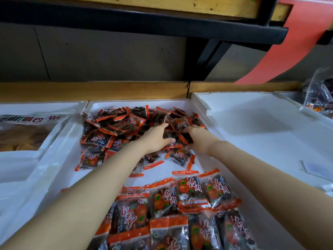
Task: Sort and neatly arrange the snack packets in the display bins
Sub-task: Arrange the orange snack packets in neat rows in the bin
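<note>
A loose heap of small dark snack packets point(115, 130) with orange-red ends fills the far half of the middle white bin point(180, 103). Near the front of that bin, similar packets point(191, 193) lie flat in neat overlapping rows. Both arms reach into the heap. My left hand point(156, 138) lies on the pile with fingers extended toward the right. My right hand point(196, 139) faces it, fingers curled round a bunch of packets point(177, 136) gathered between the two hands.
The left bin point(54, 105) holds a large clear bag with a white label point(30, 119). The right white bin point(261, 123) shows bare lining. A clear bag of snacks point(320, 94) sits far right. A black shelf frame point(207, 56) and a red strip point(295, 44) hang overhead.
</note>
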Motion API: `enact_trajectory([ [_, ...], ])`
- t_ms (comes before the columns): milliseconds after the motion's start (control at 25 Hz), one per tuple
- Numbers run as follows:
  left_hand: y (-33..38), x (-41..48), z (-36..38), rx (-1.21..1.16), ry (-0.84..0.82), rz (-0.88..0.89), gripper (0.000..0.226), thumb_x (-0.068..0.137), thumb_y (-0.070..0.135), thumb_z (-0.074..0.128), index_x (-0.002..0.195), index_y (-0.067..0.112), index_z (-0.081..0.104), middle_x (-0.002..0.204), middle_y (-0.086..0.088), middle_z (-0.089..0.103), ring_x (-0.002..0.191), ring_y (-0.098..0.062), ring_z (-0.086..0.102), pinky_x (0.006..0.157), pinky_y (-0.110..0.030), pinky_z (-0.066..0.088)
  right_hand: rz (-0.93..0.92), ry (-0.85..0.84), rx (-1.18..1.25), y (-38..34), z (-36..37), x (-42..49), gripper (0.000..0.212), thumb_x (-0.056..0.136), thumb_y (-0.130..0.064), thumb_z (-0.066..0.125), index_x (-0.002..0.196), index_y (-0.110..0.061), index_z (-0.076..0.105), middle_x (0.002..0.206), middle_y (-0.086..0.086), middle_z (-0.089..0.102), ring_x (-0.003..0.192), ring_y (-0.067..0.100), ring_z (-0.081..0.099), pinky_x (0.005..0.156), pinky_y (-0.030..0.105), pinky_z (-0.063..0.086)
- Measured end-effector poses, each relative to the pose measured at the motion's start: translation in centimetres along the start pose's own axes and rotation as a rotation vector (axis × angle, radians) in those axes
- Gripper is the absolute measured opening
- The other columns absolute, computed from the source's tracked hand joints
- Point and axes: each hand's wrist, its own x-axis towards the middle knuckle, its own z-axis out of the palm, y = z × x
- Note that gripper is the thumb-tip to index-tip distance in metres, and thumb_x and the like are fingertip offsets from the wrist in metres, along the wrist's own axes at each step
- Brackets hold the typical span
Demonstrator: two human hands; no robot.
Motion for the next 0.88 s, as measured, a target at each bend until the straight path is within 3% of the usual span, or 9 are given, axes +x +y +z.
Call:
enact_trajectory([
  [160, 0.4, 1.7, 0.5, 0.149, 0.026, -0.041, 0.075, 0.085, 0.039, 0.069, 0.144, 0.01, 0.034, 0.148, -0.014, 0.036, 0.139, -0.034, 0.026, 0.112, -0.042, 0.029, -0.038, 0.108, -0.121, 0.2, 0.1, 0.6, 0.027, 0.09, -0.018, 0.055, 0.116, -0.008, 0.058, 0.118, 0.014, 0.059, 0.105, 0.032, 0.056, 0.085, 0.035, 0.044],
  [280, 0.9, 1.8, -0.1, 0.287, -0.005, -0.063, 0.069, 0.079, 0.044, 0.073, 0.131, 0.005, 0.049, 0.135, -0.014, 0.048, 0.127, -0.034, 0.038, 0.102, -0.039, 0.037, -0.023, 0.157, -0.151, 0.2, -0.2, 0.5, 0.019, 0.093, -0.013, 0.047, 0.104, -0.007, 0.061, 0.103, 0.016, 0.064, 0.094, 0.035, 0.06, 0.072, 0.035, 0.044],
  [440, 1.4, -0.1, -1.0, 0.139, 0.107, -0.041, 0.064, 0.082, 0.034, 0.073, 0.132, 0.007, 0.043, 0.133, -0.011, 0.052, 0.116, -0.028, 0.052, 0.089, -0.035, 0.045, -0.013, 0.239, -0.117, -0.1, -1.8, -0.5, 0.022, 0.094, -0.013, 0.043, 0.104, -0.008, 0.062, 0.093, 0.017, 0.064, 0.089, 0.037, 0.06, 0.067, 0.036, 0.042],
  [560, 1.7, -2.4, -2.4, -0.129, 0.337, -0.072, 0.044, 0.087, 0.029, 0.069, 0.119, 0.006, 0.048, 0.114, -0.006, 0.058, 0.092, -0.021, 0.054, 0.075, -0.027, 0.039, -0.012, 0.394, 0.018, -1.0, -3.7, -1.6, 0.02, 0.094, -0.018, 0.046, 0.103, -0.008, 0.06, 0.085, 0.013, 0.063, 0.084, 0.035, 0.06, 0.068, 0.038, 0.047],
  [680, 1.7, -4.6, -3.5, -0.545, 0.427, -0.2, 0.025, 0.09, 0.027, 0.065, 0.108, 0.012, 0.059, 0.107, -0.002, 0.062, 0.098, -0.019, 0.054, 0.081, -0.026, 0.037, 0.019, 0.477, 0.417, -2.4, -5.6, -2.4, 0.022, 0.092, -0.021, 0.051, 0.094, -0.002, 0.062, 0.087, 0.016, 0.068, 0.081, 0.033, 0.063, 0.076, 0.049, 0.052],
  [760, 1.9, -6.0, -3.8, -0.793, 0.425, -0.291, 0.014, 0.092, 0.027, 0.063, 0.1, 0.016, 0.06, 0.1, 0.0, 0.063, 0.087, -0.017, 0.055, 0.075, -0.027, 0.04, 0.045, 0.341, 0.712, -3.5, -6.5, -3.3, 0.02, 0.094, -0.02, 0.052, 0.094, -0.004, 0.063, 0.09, 0.014, 0.069, 0.081, 0.027, 0.066, 0.076, 0.047, 0.055],
  [880, 2.8, -7.8, -4.3, -1.188, 0.415, -0.385, 0.002, 0.095, 0.016, 0.057, 0.096, 0.015, 0.056, 0.103, -0.007, 0.061, 0.078, -0.017, 0.057, 0.065, -0.028, 0.049, 0.048, 0.108, 0.918, -5.2, -7.0, -5.0, 0.018, 0.097, -0.014, 0.048, 0.105, -0.004, 0.061, 0.092, 0.009, 0.068, 0.075, 0.011, 0.065, 0.07, 0.023, 0.057],
])
